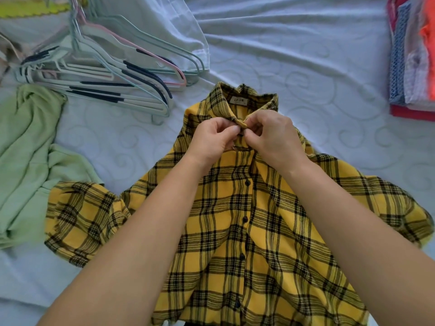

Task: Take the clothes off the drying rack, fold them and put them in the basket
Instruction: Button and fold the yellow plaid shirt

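Note:
A yellow and black plaid shirt [263, 231] lies front up on the bed, collar away from me, its placket buttoned below the collar. My left hand [211, 140] and my right hand [273, 135] meet at the collar front. Both pinch the collar ends there between thumb and fingers. The sleeves spread out to either side. Neither a drying rack nor a basket is in view.
A heap of empty plastic hangers [106, 76] lies at the upper left. A light green garment [30, 156] sprawls at the left. A stack of folded clothes [412, 57] sits at the upper right edge. The pale quilted bed cover [306, 55] lies under everything.

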A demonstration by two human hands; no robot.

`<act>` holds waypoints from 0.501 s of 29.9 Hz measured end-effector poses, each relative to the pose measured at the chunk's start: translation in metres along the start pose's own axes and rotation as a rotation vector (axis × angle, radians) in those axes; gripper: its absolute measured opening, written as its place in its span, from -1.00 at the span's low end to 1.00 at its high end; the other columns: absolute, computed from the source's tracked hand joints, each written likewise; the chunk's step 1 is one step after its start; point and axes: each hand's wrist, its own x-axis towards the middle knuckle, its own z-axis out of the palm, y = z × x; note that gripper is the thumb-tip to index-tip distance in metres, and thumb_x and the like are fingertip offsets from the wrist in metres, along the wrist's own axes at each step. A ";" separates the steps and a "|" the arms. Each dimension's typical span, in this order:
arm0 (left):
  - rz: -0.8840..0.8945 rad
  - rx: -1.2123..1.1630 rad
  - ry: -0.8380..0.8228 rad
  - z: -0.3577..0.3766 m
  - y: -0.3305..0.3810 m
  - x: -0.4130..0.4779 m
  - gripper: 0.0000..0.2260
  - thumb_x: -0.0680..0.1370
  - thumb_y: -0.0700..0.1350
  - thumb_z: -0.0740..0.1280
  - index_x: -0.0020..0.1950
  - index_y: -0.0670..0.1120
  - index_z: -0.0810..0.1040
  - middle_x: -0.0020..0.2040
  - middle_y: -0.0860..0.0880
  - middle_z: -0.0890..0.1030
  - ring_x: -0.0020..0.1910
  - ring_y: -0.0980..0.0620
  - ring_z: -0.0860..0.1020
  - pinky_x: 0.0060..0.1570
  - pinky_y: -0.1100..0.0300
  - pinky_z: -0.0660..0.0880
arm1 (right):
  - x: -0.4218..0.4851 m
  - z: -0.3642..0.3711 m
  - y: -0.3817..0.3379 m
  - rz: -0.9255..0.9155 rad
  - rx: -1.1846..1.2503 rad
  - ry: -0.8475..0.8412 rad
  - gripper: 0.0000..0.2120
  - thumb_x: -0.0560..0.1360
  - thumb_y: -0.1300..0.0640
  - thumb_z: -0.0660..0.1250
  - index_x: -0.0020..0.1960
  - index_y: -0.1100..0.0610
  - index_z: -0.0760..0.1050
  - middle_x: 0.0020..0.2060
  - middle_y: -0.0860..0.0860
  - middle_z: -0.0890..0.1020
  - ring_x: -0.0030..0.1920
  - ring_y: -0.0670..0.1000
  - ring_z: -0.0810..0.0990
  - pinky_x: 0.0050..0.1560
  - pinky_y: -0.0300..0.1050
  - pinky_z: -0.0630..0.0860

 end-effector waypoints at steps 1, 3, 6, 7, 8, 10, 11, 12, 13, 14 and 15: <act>0.082 0.055 -0.009 -0.002 -0.001 0.000 -0.87 0.54 -0.23 0.29 -0.18 -0.04 0.52 -0.26 0.03 0.53 -0.29 0.15 0.47 -0.27 0.36 0.45 | 0.001 -0.003 0.000 0.067 0.073 -0.014 -0.92 0.43 0.18 0.33 -0.10 0.17 0.55 -0.25 -0.04 0.56 -0.22 -0.05 0.52 -0.16 -0.15 0.51; 0.260 0.245 -0.018 -0.004 -0.002 -0.001 -0.88 0.53 -0.22 0.31 -0.17 -0.04 0.50 -0.27 0.09 0.49 -0.29 0.17 0.44 -0.25 0.37 0.40 | 0.003 -0.008 0.001 0.298 0.358 -0.113 -0.92 0.42 0.22 0.32 -0.14 0.23 0.56 -0.34 -0.03 0.54 -0.32 -0.07 0.48 -0.26 -0.21 0.43; 0.464 0.477 0.025 -0.003 -0.004 -0.001 -0.94 0.52 -0.22 0.31 -0.13 -0.08 0.50 -0.22 0.14 0.46 -0.24 0.21 0.43 -0.20 0.41 0.38 | 0.002 -0.008 0.006 0.601 0.778 -0.235 -0.97 0.46 0.25 0.32 -0.16 0.19 0.53 -0.32 0.03 0.54 -0.38 -0.09 0.45 -0.34 -0.25 0.38; 0.456 0.500 0.070 -0.006 -0.008 0.001 -0.97 0.52 -0.21 0.31 -0.10 -0.10 0.51 -0.19 0.11 0.46 -0.21 0.17 0.43 -0.16 0.39 0.38 | 0.003 -0.007 0.014 0.622 0.759 -0.197 -0.96 0.48 0.22 0.31 -0.15 0.16 0.52 -0.27 0.03 0.56 -0.33 -0.09 0.49 -0.31 -0.24 0.41; 0.394 0.522 0.130 -0.013 -0.015 0.005 -0.98 0.52 -0.20 0.31 -0.06 -0.13 0.52 -0.14 0.06 0.47 -0.17 0.13 0.44 -0.12 0.35 0.39 | 0.004 -0.009 0.026 0.608 0.654 -0.115 -0.95 0.50 0.19 0.30 -0.11 0.13 0.52 -0.20 0.03 0.58 -0.23 -0.07 0.53 -0.22 -0.21 0.47; 0.135 0.612 0.299 -0.041 -0.038 0.018 -0.80 0.52 -0.14 0.34 0.10 -0.18 0.49 0.03 -0.06 0.48 0.00 0.02 0.46 0.02 0.24 0.41 | 0.005 -0.020 0.057 0.566 0.301 0.089 -0.88 0.51 0.14 0.28 0.01 0.14 0.52 -0.03 0.07 0.58 -0.01 0.03 0.55 0.03 -0.02 0.52; -0.008 0.671 0.370 -0.058 -0.052 0.024 -0.70 0.51 -0.10 0.35 0.18 -0.19 0.46 0.13 -0.11 0.48 0.10 -0.05 0.46 0.12 0.13 0.42 | 0.003 -0.028 0.074 0.559 0.130 0.129 -0.81 0.50 0.12 0.29 0.08 0.16 0.51 0.05 0.11 0.56 0.08 0.08 0.53 0.12 0.04 0.49; -0.127 0.721 0.401 -0.074 -0.064 0.027 -0.62 0.50 -0.07 0.37 0.25 -0.20 0.42 0.21 -0.16 0.45 0.19 -0.12 0.44 0.19 0.02 0.40 | 0.000 -0.034 0.088 0.571 0.009 0.100 -0.73 0.49 0.10 0.30 0.14 0.19 0.48 0.11 0.13 0.52 0.13 0.11 0.51 0.16 0.05 0.45; -0.216 0.752 0.400 -0.085 -0.074 0.027 -0.55 0.49 -0.04 0.38 0.29 -0.20 0.39 0.26 -0.19 0.42 0.24 -0.17 0.42 0.23 -0.03 0.38 | -0.005 -0.038 0.100 0.600 -0.065 0.009 -0.66 0.49 0.07 0.33 0.19 0.21 0.45 0.14 0.14 0.50 0.15 0.13 0.49 0.17 0.02 0.42; -0.275 0.767 0.390 -0.090 -0.080 0.027 -0.51 0.48 -0.01 0.39 0.31 -0.21 0.36 0.28 -0.21 0.40 0.25 -0.19 0.40 0.25 -0.05 0.36 | -0.011 -0.039 0.109 0.623 -0.089 -0.101 -0.61 0.48 0.04 0.36 0.21 0.23 0.43 0.12 0.14 0.50 0.14 0.13 0.49 0.14 0.01 0.41; -0.310 0.770 0.377 -0.089 -0.084 0.027 -0.49 0.47 0.00 0.40 0.31 -0.22 0.36 0.28 -0.22 0.39 0.25 -0.20 0.39 0.24 -0.04 0.35 | -0.016 -0.038 0.115 0.636 -0.087 -0.190 -0.60 0.47 0.04 0.38 0.20 0.23 0.43 0.08 0.13 0.51 0.09 0.13 0.50 0.10 -0.01 0.41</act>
